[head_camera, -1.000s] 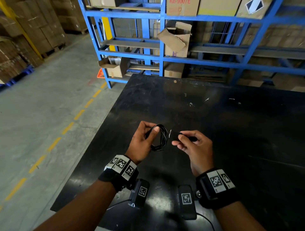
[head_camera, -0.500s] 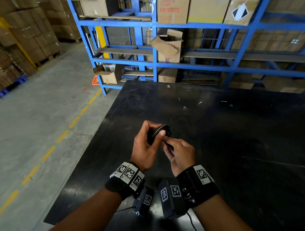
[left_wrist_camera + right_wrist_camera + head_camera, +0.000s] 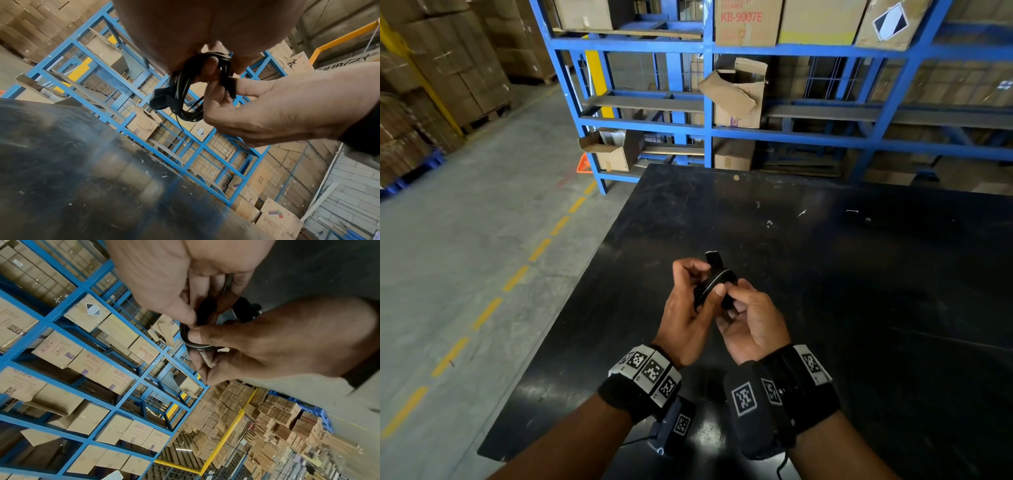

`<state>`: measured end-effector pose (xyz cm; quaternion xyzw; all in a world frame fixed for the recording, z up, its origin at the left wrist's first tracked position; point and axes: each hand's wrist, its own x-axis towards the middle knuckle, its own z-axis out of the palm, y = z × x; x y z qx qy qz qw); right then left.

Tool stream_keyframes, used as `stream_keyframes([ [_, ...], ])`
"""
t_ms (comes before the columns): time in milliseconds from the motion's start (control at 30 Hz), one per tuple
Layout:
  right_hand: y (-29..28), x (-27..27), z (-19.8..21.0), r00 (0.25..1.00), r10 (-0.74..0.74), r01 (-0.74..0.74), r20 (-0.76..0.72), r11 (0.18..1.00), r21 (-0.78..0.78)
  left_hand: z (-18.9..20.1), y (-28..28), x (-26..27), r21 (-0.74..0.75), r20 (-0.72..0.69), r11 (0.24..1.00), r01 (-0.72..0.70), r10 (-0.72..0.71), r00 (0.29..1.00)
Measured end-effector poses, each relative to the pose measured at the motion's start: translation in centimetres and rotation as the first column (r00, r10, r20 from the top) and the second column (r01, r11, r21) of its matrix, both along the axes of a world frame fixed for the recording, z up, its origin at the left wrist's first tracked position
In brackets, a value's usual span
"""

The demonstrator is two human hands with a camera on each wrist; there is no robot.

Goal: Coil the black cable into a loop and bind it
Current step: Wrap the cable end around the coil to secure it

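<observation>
In the head view, just below frame centre, the left hand (image 3: 688, 308) curls round a small coil of thin black cable (image 3: 714, 282), thumb pressed on its rim. The right hand (image 3: 751, 322) pinches the coil's lower edge. A flat black strap end (image 3: 714, 260) sticks up behind. All of this is held above the matte black table (image 3: 859, 308). At the upper middle, a cardboard box (image 3: 743, 20) reads "KB-9007E".

In the left wrist view, upper centre, several cable turns hang from the fingers, and a loose cable tail (image 3: 179, 121) trails down.

In the right wrist view, the thumb and forefinger tips meet on the coil.

If either pinch slackens before the strap closes, the turns would likely spring apart, and the tail could be left outside the binding.
</observation>
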<state>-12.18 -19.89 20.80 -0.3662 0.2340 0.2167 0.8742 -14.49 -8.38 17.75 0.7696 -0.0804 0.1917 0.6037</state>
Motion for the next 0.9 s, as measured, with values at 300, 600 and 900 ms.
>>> stream_keyframes([
  [300, -0.1, 0.1, 0.1, 0.993, -0.082, 0.083, 0.089, 0.996, -0.014, 0.3, 0.9, 0.6, -0.090, -0.056, 0.996, -0.027, 0.022, 0.998],
  [600, -1.6, -0.3, 0.0, 0.812, 0.217, 0.108, 0.541, 0.856, -0.505, 0.4, 2.1, 1.6, -0.010, -0.044, 0.999, -0.049, 0.049, 0.998],
  [900, -3.3, 0.9, -0.9, 0.304, 0.630, 0.723, 0.715, 0.335, -0.604, 0.9, 2.1, 1.6, -0.026, -0.062, 0.999, 0.028, -0.030, 0.998],
])
